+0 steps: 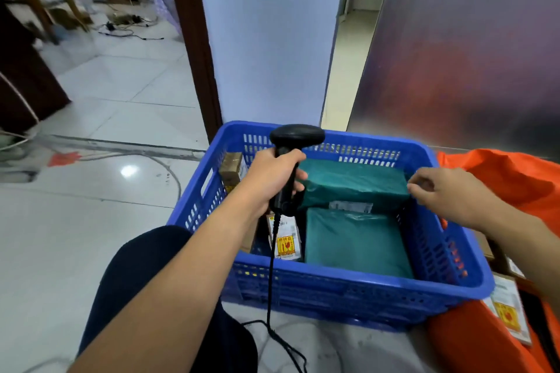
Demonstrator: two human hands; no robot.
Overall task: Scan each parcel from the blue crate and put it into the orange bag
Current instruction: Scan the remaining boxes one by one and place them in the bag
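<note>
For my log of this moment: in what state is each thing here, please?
scanner: gripped upright by left hand
blue crate: holds parcels
upper green parcel: in crate, right hand at its edge, grip unclear
lower green parcel: flat in crate
orange bag: open, parcels inside

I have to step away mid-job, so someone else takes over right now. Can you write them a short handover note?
Left grip holds the black scanner upright over the blue crate.
Right grip is at the right end of the upper green parcel; whether it has hold of it I cannot tell.
Also in the crate: a lower green parcel, a small labelled parcel and a brown box on the left side.
Done: at least one labelled parcel lies in the orange bag, right of the crate.
Left: scan and bag everything in the crate.
</note>
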